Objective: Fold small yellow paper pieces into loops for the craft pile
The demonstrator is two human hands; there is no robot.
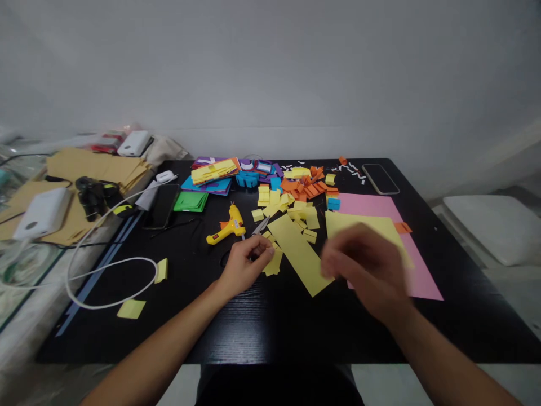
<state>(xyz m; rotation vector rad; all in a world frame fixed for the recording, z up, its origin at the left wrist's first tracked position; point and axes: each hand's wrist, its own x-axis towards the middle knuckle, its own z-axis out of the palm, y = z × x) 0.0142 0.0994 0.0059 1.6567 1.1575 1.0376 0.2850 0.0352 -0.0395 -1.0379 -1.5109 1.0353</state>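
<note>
My left hand [249,262] is closed over the middle of the black table, with thumb and index finger together. What they hold, if anything, cannot be made out. Just beyond it lie scissors [261,225], their handles partly hidden, and a yellow glue gun [228,225]. A yellow paper strip [298,251] lies slantwise between the hands. Smeared by motion, my right hand [366,270] hovers with bent fingers over a yellow sheet [376,225], which rests on a larger pink sheet [416,270]. Small folded yellow pieces [298,211] are heaped beyond the strip.
Orange folded pieces [306,186] and stacks of coloured paper [215,172] lie along the back. A phone [380,179] is at the back right, another phone [163,206] at the left. A white cable [112,304] loops over the left edge near yellow pieces [131,308].
</note>
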